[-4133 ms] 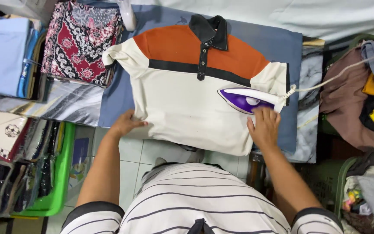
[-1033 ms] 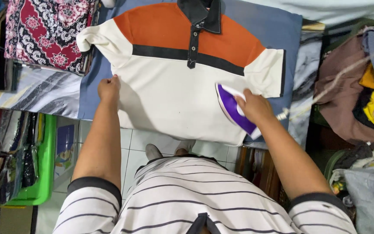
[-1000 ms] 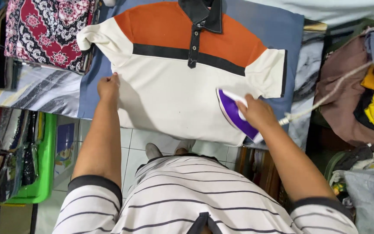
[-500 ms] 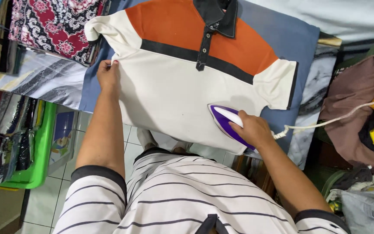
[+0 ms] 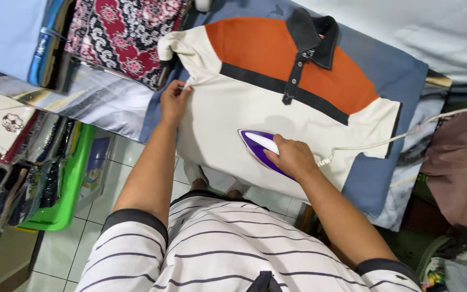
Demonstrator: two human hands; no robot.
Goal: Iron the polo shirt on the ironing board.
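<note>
1. Shirt: polo type, cream body, orange upper panel, black chest band and dark collar; lay flat, front up, on the blue-covered ironing board.
2. Iron: purple and white, sat on the cream body of the shirt, tip protruding beyond the fingers of the right hand; those fingers were curled tight around its handle.
3. Cord: white, ran from behind the right hand across the sleeve and off the board.
4. Left hand: fingers drawn together, pinching the shirt's side edge just under the sleeve.
5. Patterned red cloth: lay beyond the left fingertips.
6. Green tray: stood on the floor, well apart from both hands.
</note>
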